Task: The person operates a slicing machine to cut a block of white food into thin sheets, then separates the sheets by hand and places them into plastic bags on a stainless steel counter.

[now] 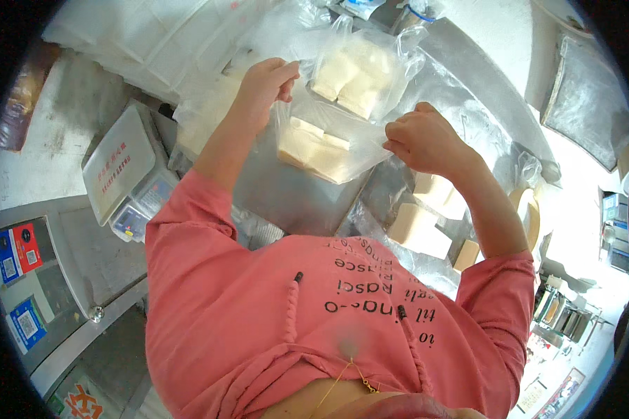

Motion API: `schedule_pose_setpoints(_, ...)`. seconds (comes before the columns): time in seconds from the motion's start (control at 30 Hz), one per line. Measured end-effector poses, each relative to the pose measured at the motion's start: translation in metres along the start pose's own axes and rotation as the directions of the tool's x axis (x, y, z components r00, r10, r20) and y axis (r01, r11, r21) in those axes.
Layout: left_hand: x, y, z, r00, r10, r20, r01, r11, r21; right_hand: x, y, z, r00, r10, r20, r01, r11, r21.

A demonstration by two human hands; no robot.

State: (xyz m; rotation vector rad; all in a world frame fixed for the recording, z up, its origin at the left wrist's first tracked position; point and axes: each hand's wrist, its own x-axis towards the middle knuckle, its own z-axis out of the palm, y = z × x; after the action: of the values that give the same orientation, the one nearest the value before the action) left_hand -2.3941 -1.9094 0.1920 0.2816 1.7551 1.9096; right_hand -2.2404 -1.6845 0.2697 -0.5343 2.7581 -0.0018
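Observation:
My left hand [270,89] pinches one side of a clear plastic bag [340,123]. Its opposite side is gripped in my right hand [422,140], so the film stretches between the two. Inside the bag lie pale yellow blocks, apparently tofu [314,152], pressed side by side over a grey metal surface [299,204]. Just beyond stands a second clear bag [354,76] with similar pale blocks and loosely gathered handles. More pale blocks [419,228] sit below my right forearm, partly hidden by it.
To the left is a whitish box-like device [120,162] bearing red writing, with a small panel at its base. Stickers with printed codes [18,256] are fixed further left. A raised metal rim [490,89] curves along the right. Crumpled clear plastic [293,21] lies at the back.

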Motion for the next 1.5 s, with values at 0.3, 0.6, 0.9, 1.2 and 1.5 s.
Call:
schedule_pose_setpoints(0.3, 0.127, -0.020, -0.027, 0.959, 0.246, -0.143, -0.163, 0.886, 0.434, 0.011, 0.032, 0.028, 0.956, 0.057, -0.289, -0.056, 0.998, 0.012)
schedule_pose_setpoints(0.6, 0.270, -0.042, -0.043, 0.857, 0.513, 0.041, -0.131, 0.141, 0.981, -0.010, 0.014, 0.029, 0.781, 0.239, -0.577, -0.063, 0.949, 0.308)
schedule_pose_setpoints(0.9, 0.365, -0.031, -0.037, 0.865, 0.214, 0.453, -0.358, -0.370, 0.857, -0.019, 0.008, 0.038, 0.699, 0.345, -0.626, -0.130, 0.922, 0.363)
schedule_pose_setpoints(1.2, 0.196, 0.123, 0.002, 0.280, 0.478, 0.832, -0.827, -0.320, 0.462, 0.014, 0.020, 0.012, 0.631, 0.488, -0.604, -0.101, 0.823, 0.559)
schedule_pose_setpoints(1.5, -0.038, 0.162, 0.023, 0.342, 0.384, 0.858, -0.931, 0.014, 0.364, 0.034, -0.021, -0.057, 0.726, 0.086, -0.682, 0.298, 0.855, 0.424)
